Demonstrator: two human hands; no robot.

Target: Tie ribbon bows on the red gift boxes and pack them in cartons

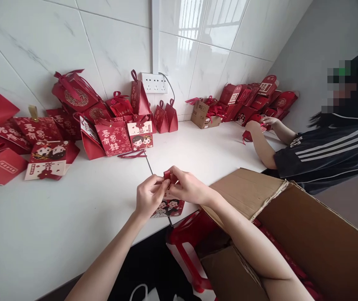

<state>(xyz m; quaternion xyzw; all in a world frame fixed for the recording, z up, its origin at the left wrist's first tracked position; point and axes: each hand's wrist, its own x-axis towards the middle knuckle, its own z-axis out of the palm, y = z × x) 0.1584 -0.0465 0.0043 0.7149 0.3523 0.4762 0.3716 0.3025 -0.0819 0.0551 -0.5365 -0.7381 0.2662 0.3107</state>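
Note:
A small red gift box (175,207) with a cartoon couple on its front stands near the table's front edge. Above its top, a loop of red ribbon (167,174) sits between my two hands. My left hand (150,195) pinches the ribbon from the left, thumb and fingers closed. From the other side my right hand (187,184) is closed on the same ribbon. Both hands cover much of the box's upper part, so the ribbon's lower end is hidden.
Several red gift boxes (113,138) line the wall at left, and more are piled at far right (262,98). A co-worker (332,146) handles a red box there. An open cardboard carton (244,192) and red stool (185,234) stand at front right. A socket strip (154,83) is on the wall.

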